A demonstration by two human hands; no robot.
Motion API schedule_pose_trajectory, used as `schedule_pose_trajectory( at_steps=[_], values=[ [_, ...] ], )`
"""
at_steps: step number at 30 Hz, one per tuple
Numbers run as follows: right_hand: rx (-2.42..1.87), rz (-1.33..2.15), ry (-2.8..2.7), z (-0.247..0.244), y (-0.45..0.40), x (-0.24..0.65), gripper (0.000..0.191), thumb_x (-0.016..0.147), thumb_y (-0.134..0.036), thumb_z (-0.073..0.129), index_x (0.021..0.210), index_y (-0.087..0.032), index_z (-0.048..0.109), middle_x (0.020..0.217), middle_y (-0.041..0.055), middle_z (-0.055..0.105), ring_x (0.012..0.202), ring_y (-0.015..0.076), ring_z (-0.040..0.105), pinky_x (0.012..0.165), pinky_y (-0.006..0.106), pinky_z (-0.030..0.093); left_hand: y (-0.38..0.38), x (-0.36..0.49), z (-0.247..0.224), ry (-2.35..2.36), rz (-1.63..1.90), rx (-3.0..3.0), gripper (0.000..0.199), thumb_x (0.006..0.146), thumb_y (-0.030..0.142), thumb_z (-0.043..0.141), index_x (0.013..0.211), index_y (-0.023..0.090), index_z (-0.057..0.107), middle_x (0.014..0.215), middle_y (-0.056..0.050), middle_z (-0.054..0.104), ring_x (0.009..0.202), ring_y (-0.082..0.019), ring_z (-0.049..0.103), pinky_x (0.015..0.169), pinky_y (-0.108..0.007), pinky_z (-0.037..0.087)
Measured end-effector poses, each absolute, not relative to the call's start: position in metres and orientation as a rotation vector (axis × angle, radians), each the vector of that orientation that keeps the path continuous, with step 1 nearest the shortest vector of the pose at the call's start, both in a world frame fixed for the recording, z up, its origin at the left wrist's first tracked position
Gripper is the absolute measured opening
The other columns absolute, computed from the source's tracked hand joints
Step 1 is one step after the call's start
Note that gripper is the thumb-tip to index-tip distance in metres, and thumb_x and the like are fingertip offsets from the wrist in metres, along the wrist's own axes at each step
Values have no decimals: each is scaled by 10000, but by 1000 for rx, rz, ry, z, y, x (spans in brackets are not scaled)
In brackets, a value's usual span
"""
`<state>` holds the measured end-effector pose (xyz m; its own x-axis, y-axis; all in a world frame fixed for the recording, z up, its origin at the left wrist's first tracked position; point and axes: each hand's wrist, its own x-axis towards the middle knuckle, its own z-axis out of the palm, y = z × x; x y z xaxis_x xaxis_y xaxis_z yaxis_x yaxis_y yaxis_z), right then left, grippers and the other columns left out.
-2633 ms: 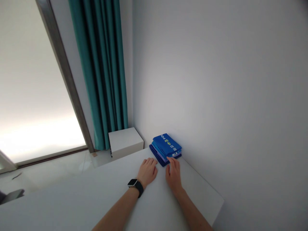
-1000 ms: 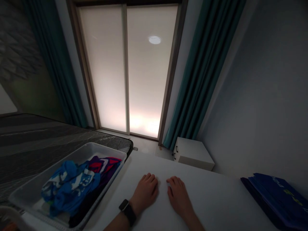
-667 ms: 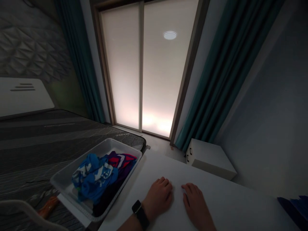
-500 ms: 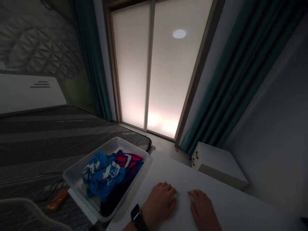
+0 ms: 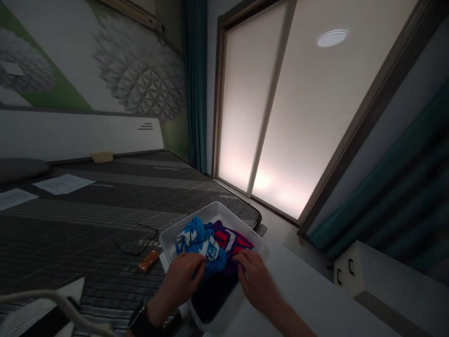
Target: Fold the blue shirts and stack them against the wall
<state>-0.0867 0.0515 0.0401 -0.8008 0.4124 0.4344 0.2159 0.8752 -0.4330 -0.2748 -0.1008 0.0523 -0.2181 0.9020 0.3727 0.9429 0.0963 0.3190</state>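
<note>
A white plastic tub [image 5: 245, 220] holds crumpled clothes. Blue cloth with white patterning [image 5: 196, 234] lies on its left side, beside a purple and red garment [image 5: 231, 238]; dark cloth [image 5: 213, 292] fills the near part. My left hand [image 5: 182, 278], with a black watch [image 5: 142, 320] at the wrist, reaches over the near left rim. Its bent fingers are at the blue cloth, the thumb apart from them. From the right, my right hand [image 5: 254, 278] reaches over the rim, fingertips at the purple garment and thumb a little apart. Neither hand visibly grips cloth.
The tub stands between a dark striped mattress [image 5: 122, 224] and a white tabletop [image 5: 298, 290]. An orange-brown packet [image 5: 149, 261], glasses [image 5: 136, 245] and paper sheets [image 5: 63, 184] lie on the mattress. A pale cable [image 5: 52, 295] curves at lower left; a white drawer cabinet [image 5: 382, 276] stands right.
Both hands have left the white tabletop and moved left to the clothes in the tub. The view has turned left, bringing in the papers and more of the mattress.
</note>
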Motion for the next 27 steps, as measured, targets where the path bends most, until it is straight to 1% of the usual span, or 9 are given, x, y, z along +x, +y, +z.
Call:
schedule_pose_trajectory(
  at_steps=[4, 7, 10, 12, 14, 18, 21, 24, 27],
  values=[
    [-329, 687, -2747, 47, 50, -171, 333, 901, -140, 410, 1187, -209, 565, 1230, 96, 542, 946, 182, 623, 830, 296, 485, -111, -286, 38, -2424, -689, -1636, 304, 952, 276, 376, 805, 219, 636, 636, -15, 650, 635, -186, 609, 604, -281, 375],
    [-424, 698, -2840, 41, 49, -217, 574, 867, -244, 521, 1418, -214, 361, 1420, 167, 409, 1014, 257, 629, 826, 368, 504, -110, -284, 31, -2445, -611, -1553, 333, 945, 295, 374, 726, 222, 614, 578, -16, 614, 582, -183, 588, 552, -279, 328],
    [-423, 621, -3020, 32, 47, -239, 884, 784, -361, 654, 1510, -250, 163, 1436, 227, 381, 1032, 362, 628, 782, 464, 514, -109, -283, 29, -2445, -618, -1567, 321, 944, 287, 368, 758, 231, 624, 590, -10, 622, 586, -176, 594, 553, -278, 321],
    [-420, 508, -3106, 28, 45, -242, 920, 762, -326, 683, 1512, -270, 153, 1368, 222, 459, 1010, 376, 640, 759, 477, 516, -109, -282, 30, -2457, -590, -1570, 333, 944, 280, 361, 727, 228, 609, 580, -9, 618, 577, -179, 591, 554, -282, 325],
    [-382, 416, -3137, 28, 46, -237, 831, 782, -270, 656, 1491, -281, 224, 1305, 188, 524, 978, 342, 658, 754, 445, 518, -109, -282, 31, -2480, -548, -1563, 337, 942, 283, 364, 701, 225, 592, 569, -12, 609, 576, -189, 590, 553, -286, 336],
    [-267, 347, -3088, 47, 55, -220, 289, 931, -249, 437, 1176, -243, 591, 1110, 102, 637, 891, 242, 674, 720, 335, 497, -109, -281, 34, -2522, -633, -1571, 247, 930, 285, 385, 970, 234, 624, 605, 2, 614, 622, -208, 613, 610, -300, 415],
    [-268, 318, -3016, 69, 68, -202, 297, 980, -268, 359, 970, -206, 649, 980, 83, 661, 810, 206, 662, 686, 300, 472, -110, -283, 37, -2500, -834, -1563, 384, 903, 301, 431, 1271, 213, 497, 918, -52, 673, 727, -209, 648, 695, -334, 486],
    [-231, 455, -2886, 89, 79, -179, 303, 990, -287, 360, 945, -205, 648, 940, 66, 653, 798, 184, 636, 699, 282, 459, -109, -285, 43, -2475, -993, -1521, 698, 846, 378, 539, 1462, 199, 261, 1358, -157, 484, 960, -246, 645, 779, -369, 520],
    [-135, 741, -2655, 108, 80, -153, 304, 998, -287, 350, 919, -206, 632, 911, 44, 637, 838, 163, 608, 770, 271, 446, -103, -286, 51, -2534, -1064, -1572, 989, 756, 402, 650, 1521, 187, 62, 1452, -187, 392, 1089, -302, 605, 848, -408, 509]
  ],
)
